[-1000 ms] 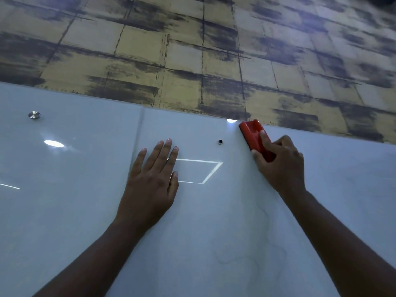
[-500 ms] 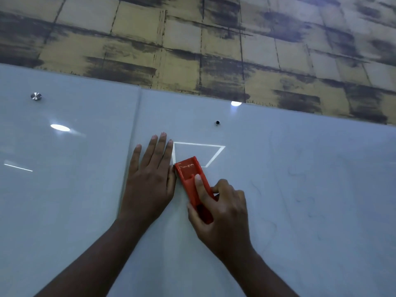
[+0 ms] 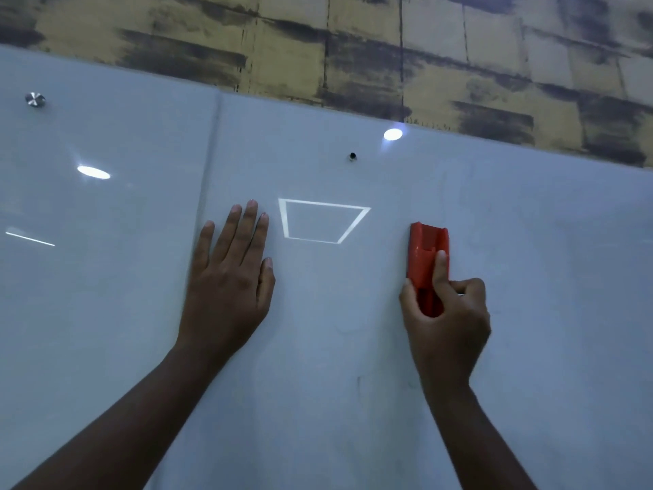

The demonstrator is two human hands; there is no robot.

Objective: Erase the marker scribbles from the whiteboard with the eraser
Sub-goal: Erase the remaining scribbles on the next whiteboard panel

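Glossy white whiteboard (image 3: 318, 401) fills view, seam at 10 o'clock. On it: flat left hand (image 3: 229, 284) at centre-left, red plastic eraser (image 3: 425, 256) at 3 o'clock, round metal mounting stud (image 3: 35, 99) at 10 o'clock.

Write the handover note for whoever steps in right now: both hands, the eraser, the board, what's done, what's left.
Left hand: flat on the whiteboard, fingers straight, bracing.
Right hand: grips the red eraser, held upright against the board, right of the bright square reflection.
Done: most of the board around the hands looks wiped.
Left: faint scribbles show between the forearms, with dim traces to the right of the eraser; wipe these. Bright ovals and lines appear to be light reflections, not marker.
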